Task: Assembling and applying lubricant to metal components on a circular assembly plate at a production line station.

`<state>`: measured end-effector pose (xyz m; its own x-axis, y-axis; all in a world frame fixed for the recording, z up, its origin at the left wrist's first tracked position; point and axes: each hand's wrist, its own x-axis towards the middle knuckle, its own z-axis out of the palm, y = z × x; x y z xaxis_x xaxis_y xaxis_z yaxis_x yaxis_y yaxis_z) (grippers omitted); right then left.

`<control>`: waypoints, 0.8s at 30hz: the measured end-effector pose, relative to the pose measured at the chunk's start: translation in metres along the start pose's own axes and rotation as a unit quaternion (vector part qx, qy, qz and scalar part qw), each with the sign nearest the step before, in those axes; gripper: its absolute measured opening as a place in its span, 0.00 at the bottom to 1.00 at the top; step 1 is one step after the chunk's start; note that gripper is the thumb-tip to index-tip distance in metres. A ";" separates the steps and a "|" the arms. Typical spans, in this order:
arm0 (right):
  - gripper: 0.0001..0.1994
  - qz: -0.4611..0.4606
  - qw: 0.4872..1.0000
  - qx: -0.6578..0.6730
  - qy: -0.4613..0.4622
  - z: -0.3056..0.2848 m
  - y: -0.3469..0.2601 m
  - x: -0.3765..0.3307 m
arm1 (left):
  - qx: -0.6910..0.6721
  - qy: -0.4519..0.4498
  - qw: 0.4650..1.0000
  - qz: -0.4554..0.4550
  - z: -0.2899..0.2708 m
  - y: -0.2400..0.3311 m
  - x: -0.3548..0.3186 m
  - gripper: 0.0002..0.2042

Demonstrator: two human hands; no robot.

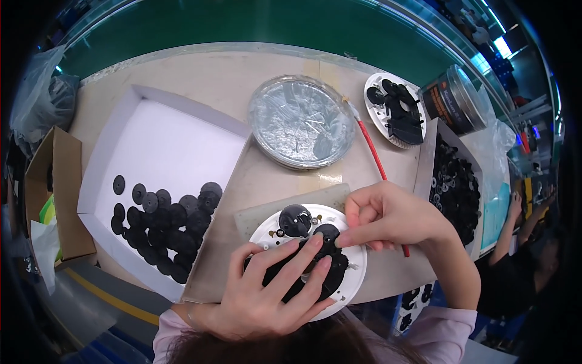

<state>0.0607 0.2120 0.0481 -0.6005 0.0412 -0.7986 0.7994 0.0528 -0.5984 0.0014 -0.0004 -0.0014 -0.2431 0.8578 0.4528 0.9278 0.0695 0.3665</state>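
Observation:
A round white plate (350,285) with black gears mounted on it sits at the near edge of the table, slightly tilted. My left hand (267,291) lies over its left part, fingers spread on the black parts and hiding some of them. From the right, my right hand (388,221) reaches in with curled fingers, its thumb touching the edge of a small black gear (328,233) near the plate's middle. Whether anything is pinched in those fingers is hidden. A larger black gear (294,221) is seated at the plate's upper left.
A white tray (176,121) of loose black gears stands left. Behind lie a film-covered round tub (303,121), a red-handled brush (371,148) and another geared plate (377,112). A metal can (454,100) and a box of small black parts (454,188) are at right.

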 end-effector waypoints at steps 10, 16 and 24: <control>0.25 -0.139 0.950 -0.202 0.194 0.003 0.023 0.002 | 0.018 -0.014 1.000 -0.009 -0.003 0.005 0.005 0.23; 0.17 -0.138 0.984 0.056 0.093 -0.003 0.024 -0.010 | 0.023 -0.043 0.999 0.002 -0.005 0.003 0.007 0.27; 0.14 -0.419 0.769 -0.336 0.346 0.045 0.048 -0.033 | 0.017 -0.037 0.999 -0.005 -0.006 0.004 0.005 0.27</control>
<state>0.1197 0.1685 0.0425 -0.9515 0.2207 0.2142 0.0764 0.8442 -0.5305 0.0021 0.0011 0.0068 -0.2322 0.8922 0.3875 0.9347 0.0944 0.3427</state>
